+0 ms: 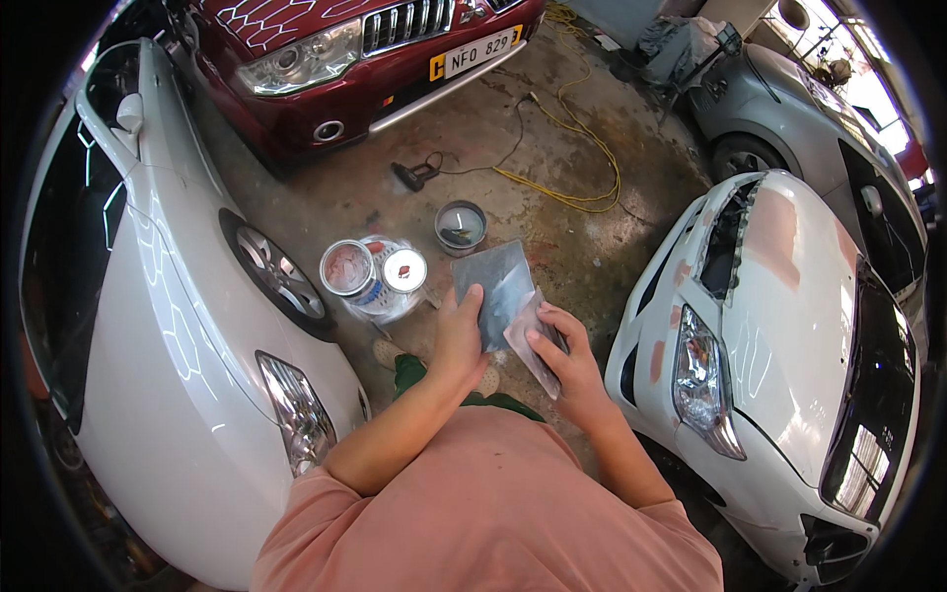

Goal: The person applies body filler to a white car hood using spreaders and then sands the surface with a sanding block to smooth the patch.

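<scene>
My left hand (458, 340) grips a flat grey rectangular plate (485, 273) by its near left edge, thumb on top. The plate's surface has pale smears. In my right hand (570, 363) is a smaller flat, greyish putty spreader (528, 347), pinched between thumb and fingers. The spreader's far edge overlaps the plate's right side; whether they touch I cannot tell. Just beyond my left hand stand an open can of pinkish paste (347, 268) and a can with a white top (403, 269) bearing a reddish-brown blob. A round tub (461, 226) with liquid is behind the plate.
A white car (758, 326) with pinkish patches is close on my right, a silver-white car (187, 375) on my left. A dark red car (296, 59) stands ahead. A black corded tool (414, 175) and yellow cable (602, 202) lie on the floor. A grey car (779, 104) is far right.
</scene>
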Motion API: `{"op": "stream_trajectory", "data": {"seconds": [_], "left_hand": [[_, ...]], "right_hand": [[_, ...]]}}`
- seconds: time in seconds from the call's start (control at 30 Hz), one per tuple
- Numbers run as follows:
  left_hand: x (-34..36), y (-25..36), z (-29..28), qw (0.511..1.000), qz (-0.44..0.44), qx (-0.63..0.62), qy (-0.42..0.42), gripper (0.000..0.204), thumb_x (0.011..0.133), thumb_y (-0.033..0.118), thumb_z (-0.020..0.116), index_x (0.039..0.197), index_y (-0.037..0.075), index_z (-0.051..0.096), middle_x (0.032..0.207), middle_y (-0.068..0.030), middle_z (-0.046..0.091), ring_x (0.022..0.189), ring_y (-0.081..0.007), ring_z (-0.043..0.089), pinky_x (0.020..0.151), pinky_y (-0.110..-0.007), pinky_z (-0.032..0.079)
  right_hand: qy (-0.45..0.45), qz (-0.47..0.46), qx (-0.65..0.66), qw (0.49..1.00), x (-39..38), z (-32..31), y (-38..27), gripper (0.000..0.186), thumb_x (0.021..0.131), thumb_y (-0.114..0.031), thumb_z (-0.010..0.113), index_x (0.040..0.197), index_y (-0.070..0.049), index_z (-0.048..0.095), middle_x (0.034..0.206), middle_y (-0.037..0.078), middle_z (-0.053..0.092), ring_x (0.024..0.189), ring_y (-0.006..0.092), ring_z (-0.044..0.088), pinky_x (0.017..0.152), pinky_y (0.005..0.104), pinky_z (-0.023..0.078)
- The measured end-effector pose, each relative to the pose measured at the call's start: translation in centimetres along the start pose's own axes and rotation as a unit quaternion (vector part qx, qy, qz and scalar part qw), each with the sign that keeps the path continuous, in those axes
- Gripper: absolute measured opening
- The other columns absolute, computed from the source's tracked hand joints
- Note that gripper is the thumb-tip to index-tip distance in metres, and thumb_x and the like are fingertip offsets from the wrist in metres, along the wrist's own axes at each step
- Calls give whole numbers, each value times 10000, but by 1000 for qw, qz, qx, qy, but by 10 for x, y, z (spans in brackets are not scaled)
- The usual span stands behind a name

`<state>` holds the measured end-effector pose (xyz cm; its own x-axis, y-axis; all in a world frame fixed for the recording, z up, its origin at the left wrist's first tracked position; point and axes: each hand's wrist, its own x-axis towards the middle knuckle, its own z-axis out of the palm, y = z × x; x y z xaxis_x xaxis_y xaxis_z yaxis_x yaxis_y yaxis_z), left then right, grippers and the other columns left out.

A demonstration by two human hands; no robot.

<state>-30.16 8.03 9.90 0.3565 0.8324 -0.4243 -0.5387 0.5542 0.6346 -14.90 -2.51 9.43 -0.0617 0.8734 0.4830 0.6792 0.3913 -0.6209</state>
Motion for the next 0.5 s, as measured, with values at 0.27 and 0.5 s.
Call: {"op": "stream_trajectory", "data": {"seconds": [0.27, 0.5], "left_hand": [[-19, 20, 5, 996, -66, -63, 4, 313, 1067, 207, 537, 1319, 20, 546, 1233, -93, 637, 1092, -189, 641, 948, -371, 529], [-3, -3, -17, 999, -31, 35, -17, 361, 1007, 205, 656, 1304, 20, 568, 1212, -96, 658, 1084, -197, 646, 936, -354, 537]], "right_hand": [[73, 343, 209, 913, -53, 12, 60, 487, 869, 86, 594, 1344, -17, 581, 1314, 136, 593, 1224, 301, 591, 1032, 386, 472], [248, 320, 654, 639, 21, 8, 30, 563, 822, 112, 538, 1372, -2, 503, 1324, 136, 607, 1231, 330, 607, 1106, 503, 458]]}}
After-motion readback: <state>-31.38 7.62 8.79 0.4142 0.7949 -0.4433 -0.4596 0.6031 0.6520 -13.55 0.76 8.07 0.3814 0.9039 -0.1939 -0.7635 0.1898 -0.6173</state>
